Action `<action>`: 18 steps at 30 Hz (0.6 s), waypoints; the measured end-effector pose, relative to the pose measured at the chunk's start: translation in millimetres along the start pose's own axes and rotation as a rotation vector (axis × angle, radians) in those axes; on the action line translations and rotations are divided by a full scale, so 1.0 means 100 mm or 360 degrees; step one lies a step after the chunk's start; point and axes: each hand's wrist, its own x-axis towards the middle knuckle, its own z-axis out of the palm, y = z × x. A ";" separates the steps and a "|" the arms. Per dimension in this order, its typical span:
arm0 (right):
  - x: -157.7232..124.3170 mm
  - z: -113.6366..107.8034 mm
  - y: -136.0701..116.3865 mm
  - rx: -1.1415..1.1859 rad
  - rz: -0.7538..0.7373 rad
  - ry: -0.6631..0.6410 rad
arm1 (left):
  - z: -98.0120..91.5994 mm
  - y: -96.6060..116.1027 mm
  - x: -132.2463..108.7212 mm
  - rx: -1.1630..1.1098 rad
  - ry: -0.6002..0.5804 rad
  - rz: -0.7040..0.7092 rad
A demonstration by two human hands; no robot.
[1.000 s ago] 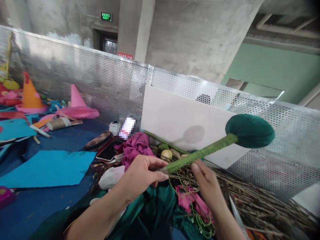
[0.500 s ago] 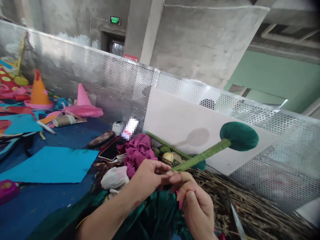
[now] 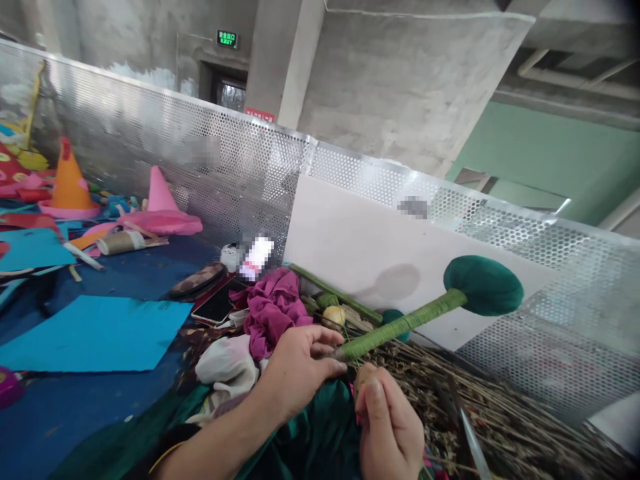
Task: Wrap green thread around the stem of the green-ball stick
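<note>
A stick wrapped in green thread (image 3: 405, 325) slants up to the right, with a round dark green velvet head (image 3: 483, 285) at its far end. The stick's lower end is pinched between the thumb and fingers of my left hand (image 3: 305, 363). Just below the wrapped part, my right hand (image 3: 387, 417) is closed, its thumb pressed on the curled fingers. A thin green strand runs from the stick toward it; what lies inside the fingers is too small to make out clearly. Dark green cloth (image 3: 320, 427) lies beneath both hands.
Dry twigs (image 3: 480, 393) and a metal blade (image 3: 473, 437) lie at right. Magenta cloth (image 3: 275, 310), a phone (image 3: 220, 303) and blue sheet (image 3: 100, 333) are at left, with orange (image 3: 70, 180) and pink cones (image 3: 163, 193) beyond. Behind stands a white board (image 3: 345, 233) against perforated metal.
My right hand has moved down, away from the stick and my left hand, and its fingers have closed. The stick's velvet head has dipped slightly to the right.
</note>
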 end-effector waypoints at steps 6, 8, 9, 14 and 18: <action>0.16 -0.12 -0.05 0.0005 -0.0208 -0.0425 | -0.01 -0.07 0.00 0.0452 -0.0013 0.0221; 0.27 -0.19 -0.07 0.0030 -0.0273 -0.0590 | 0.00 -0.08 -0.01 0.0586 -0.0007 0.0256; 0.31 -0.22 -0.08 0.0025 -0.0294 -0.0638 | 0.01 -0.08 -0.02 0.0653 0.0002 0.0257; 0.37 -0.24 -0.02 0.0046 -0.0194 -0.0586 | 0.08 -0.06 -0.07 0.0899 0.0004 0.0232; 0.30 -0.19 0.13 0.0124 -0.0069 -0.0429 | 0.11 -0.08 -0.10 0.0951 -0.0108 0.0258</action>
